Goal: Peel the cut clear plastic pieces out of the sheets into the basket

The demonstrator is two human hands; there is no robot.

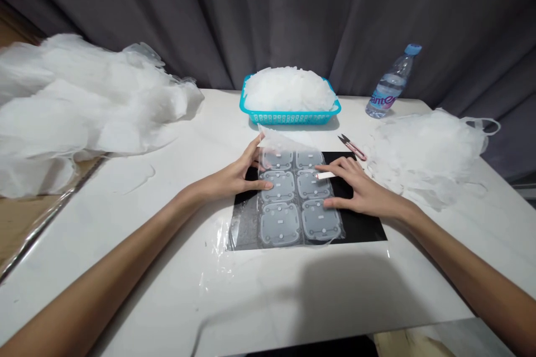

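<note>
A translucent plastic sheet (280,223) with several rounded-square moulded pieces lies over a black mat (364,228). At its left edge is my left hand (240,175), the thumb on top and the fingers partly hidden behind the film. The sheet's far left corner is lifted and folded over. My right hand (355,187) is above the sheet's right side, holding a short white stick-like tool (325,175) under the index finger. Its right thumb rests near the lower right piece. The tool's tip points left over the middle right piece.
Behind the mat stands a blue basket (293,118) heaped with white translucent pieces. A large pile of white film (84,95) is at left, a smaller scrap heap (431,150) at right. Thread snips (353,148) and a water bottle (391,86) are at the back right.
</note>
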